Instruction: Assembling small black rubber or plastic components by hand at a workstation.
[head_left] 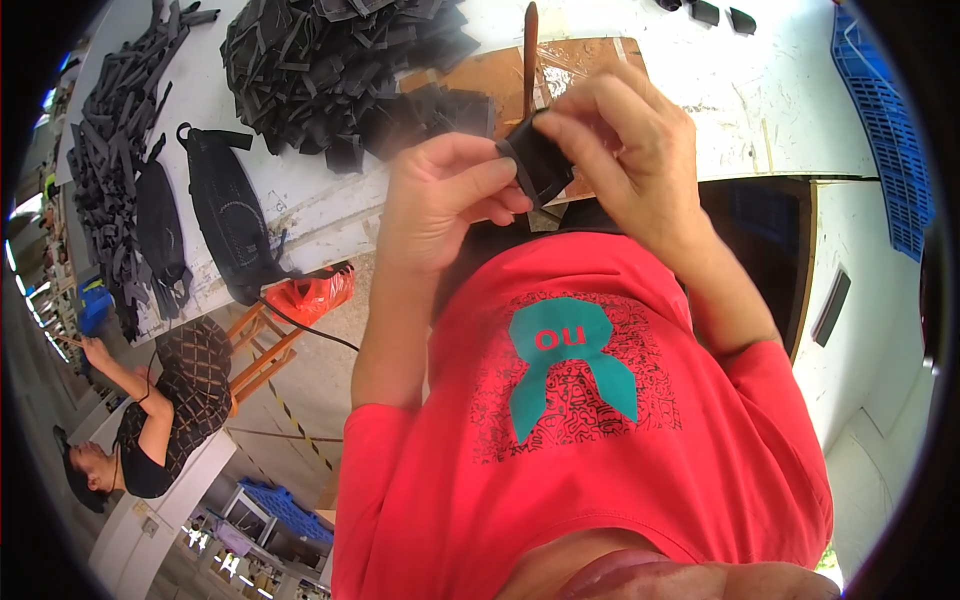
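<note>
Between my two hands, above the near edge of the white table, is a small black fabric piece [545, 158] with a strip-like edge. My left hand [445, 185] pinches its left edge between thumb and fingers. At its upper right, my right hand [632, 140] grips the piece with thumb and bent fingers. Just beyond my hands lies a brown board [600, 62] on the table. A slim, dark reddish-brown stick [530, 55] points away from me over it. Beside the board a large heap of black fabric pieces [320, 75] spreads toward the left.
Long black strips [110, 150] are piled at the far left, near two long black pouches [228, 205]. A blue plastic crate [885, 130] stands at the right. Below the table's left side, a red plastic bag [315, 295] rests on a wooden stool [262, 360]. A person [165, 410] sits beyond it.
</note>
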